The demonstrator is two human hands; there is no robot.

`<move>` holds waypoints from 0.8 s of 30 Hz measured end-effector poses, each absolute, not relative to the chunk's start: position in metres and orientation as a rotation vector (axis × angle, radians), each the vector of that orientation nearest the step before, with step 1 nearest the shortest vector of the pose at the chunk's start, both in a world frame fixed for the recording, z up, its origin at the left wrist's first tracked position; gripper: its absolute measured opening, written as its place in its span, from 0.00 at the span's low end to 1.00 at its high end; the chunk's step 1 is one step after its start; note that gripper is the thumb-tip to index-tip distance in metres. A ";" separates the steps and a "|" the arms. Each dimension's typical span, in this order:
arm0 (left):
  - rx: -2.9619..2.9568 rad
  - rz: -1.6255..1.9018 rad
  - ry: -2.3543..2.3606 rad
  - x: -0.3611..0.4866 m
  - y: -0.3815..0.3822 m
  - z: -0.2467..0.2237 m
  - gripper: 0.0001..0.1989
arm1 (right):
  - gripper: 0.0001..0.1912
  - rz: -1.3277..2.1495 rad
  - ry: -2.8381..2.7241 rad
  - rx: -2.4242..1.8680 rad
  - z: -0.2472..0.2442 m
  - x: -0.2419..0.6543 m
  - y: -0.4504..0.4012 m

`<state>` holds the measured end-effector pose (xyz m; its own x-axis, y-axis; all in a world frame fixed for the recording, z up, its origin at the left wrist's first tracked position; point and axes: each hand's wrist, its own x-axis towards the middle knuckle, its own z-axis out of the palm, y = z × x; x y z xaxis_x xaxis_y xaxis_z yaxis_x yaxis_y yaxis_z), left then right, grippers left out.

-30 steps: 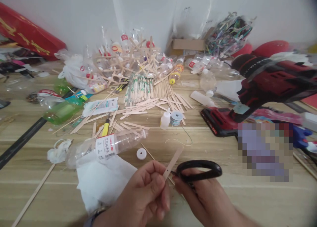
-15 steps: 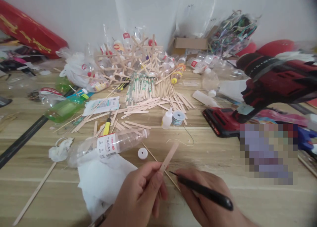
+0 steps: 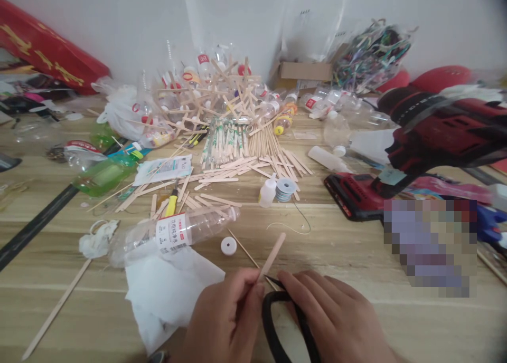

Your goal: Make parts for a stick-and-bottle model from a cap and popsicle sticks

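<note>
In the head view, your wooden worktop [image 3: 348,252] meets a pale wall [image 3: 237,15]. A clear water bottle [image 3: 174,235] lies beside white paper [image 3: 170,294]; a transparent bag [image 3: 374,57] holds coloured strips. Your left grip [image 3: 225,315] pinches a craft stick [image 3: 273,255] above the worktop; your right grip [image 3: 336,315] clasps black-handled scissors [image 3: 267,321], their tip now at the stick, their handle loop swung towards you.

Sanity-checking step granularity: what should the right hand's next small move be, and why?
Probably a slow, light twist of the scissors with the tip against the wooden stick. The right hand holds the tip at the stick, close to where the left hand pinches it; actual contact is unclear, so gentle pressure seems wise.
</note>
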<state>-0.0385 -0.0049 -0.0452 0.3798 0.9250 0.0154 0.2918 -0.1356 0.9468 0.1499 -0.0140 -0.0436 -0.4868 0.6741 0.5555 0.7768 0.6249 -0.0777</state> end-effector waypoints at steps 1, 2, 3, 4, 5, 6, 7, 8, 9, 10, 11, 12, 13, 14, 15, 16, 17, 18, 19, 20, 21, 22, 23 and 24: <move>1.669 0.801 1.095 -0.039 -0.005 -0.046 0.12 | 0.21 -0.249 -2.300 -1.138 -0.044 0.149 -0.014; 1.686 0.795 1.098 -0.039 -0.005 -0.046 0.12 | 0.20 -0.247 -2.302 -1.140 -0.044 0.149 -0.014; 1.703 0.793 1.099 -0.039 -0.005 -0.046 0.12 | 0.20 -0.244 -2.306 -1.144 -0.044 0.148 -0.014; 1.714 0.790 1.102 -0.040 -0.005 -0.046 0.11 | 0.20 -0.237 -2.311 -1.150 -0.044 0.148 -0.014; 1.723 0.792 1.103 -0.040 -0.005 -0.046 0.11 | 0.20 -0.235 -2.313 -1.154 -0.043 0.148 -0.014; 1.731 0.792 1.100 -0.040 -0.005 -0.046 0.10 | 0.20 -0.238 -2.315 -1.156 -0.043 0.148 -0.015; 1.743 0.790 1.094 -0.040 -0.005 -0.047 0.10 | 0.20 -0.242 -2.315 -1.159 -0.043 0.148 -0.015; 1.757 0.784 1.091 -0.041 -0.005 -0.047 0.09 | 0.20 -0.248 -2.315 -1.161 -0.043 0.149 -0.015; 1.772 0.773 1.096 -0.041 -0.005 -0.047 0.09 | 0.21 -0.255 -2.317 -1.163 -0.044 0.149 -0.015; 1.798 0.763 1.102 -0.042 -0.005 -0.048 0.08 | 0.21 -0.258 -2.322 -1.164 -0.044 0.150 -0.015; 1.837 0.748 1.110 -0.042 -0.005 -0.050 0.08 | 0.20 -0.264 -2.326 -1.169 -0.045 0.150 -0.015; 1.891 0.734 1.124 -0.043 -0.006 -0.051 0.09 | 0.20 -0.270 -2.327 -1.174 -0.047 0.150 -0.015; 1.963 0.725 1.138 -0.044 -0.006 -0.053 0.10 | 0.20 -0.269 -2.324 -1.177 -0.049 0.149 -0.015; 2.055 0.717 1.149 -0.044 -0.007 -0.056 0.12 | 0.20 -0.248 -2.316 -1.177 -0.051 0.149 -0.015; 2.162 0.724 1.162 -0.044 -0.007 -0.058 0.13 | 0.20 -0.201 -2.296 -1.188 -0.054 0.148 -0.016; 2.274 0.747 1.171 -0.044 -0.008 -0.061 0.13 | 0.19 -0.128 -2.270 -1.207 -0.056 0.147 -0.017; 2.383 0.790 1.179 -0.044 -0.008 -0.063 0.13 | 0.18 -0.025 -2.235 -1.233 -0.059 0.146 -0.018; 2.491 0.848 1.184 -0.043 -0.009 -0.065 0.13 | 0.15 0.118 -2.192 -1.282 -0.060 0.144 -0.020; 2.588 0.901 1.196 -0.041 -0.009 -0.066 0.13 | 0.13 0.302 -2.142 -1.333 -0.061 0.143 -0.022; 2.667 0.938 1.216 -0.039 -0.010 -0.067 0.13 | 0.11 0.506 -2.077 -1.376 -0.061 0.142 -0.024; 2.729 0.951 1.248 -0.038 -0.010 -0.066 0.14 | 0.10 0.711 -2.006 -1.404 -0.060 0.140 -0.026; 2.769 0.944 1.281 -0.036 -0.011 -0.065 0.14 | 0.10 0.886 -1.940 -1.412 -0.058 0.139 -0.027; 2.788 0.938 1.311 -0.035 -0.011 -0.064 0.14 | 0.10 0.989 -1.893 -1.416 -0.057 0.139 -0.028; 2.787 0.946 1.317 -0.034 -0.011 -0.062 0.14 | 0.11 0.979 -1.885 -1.409 -0.055 0.139 -0.028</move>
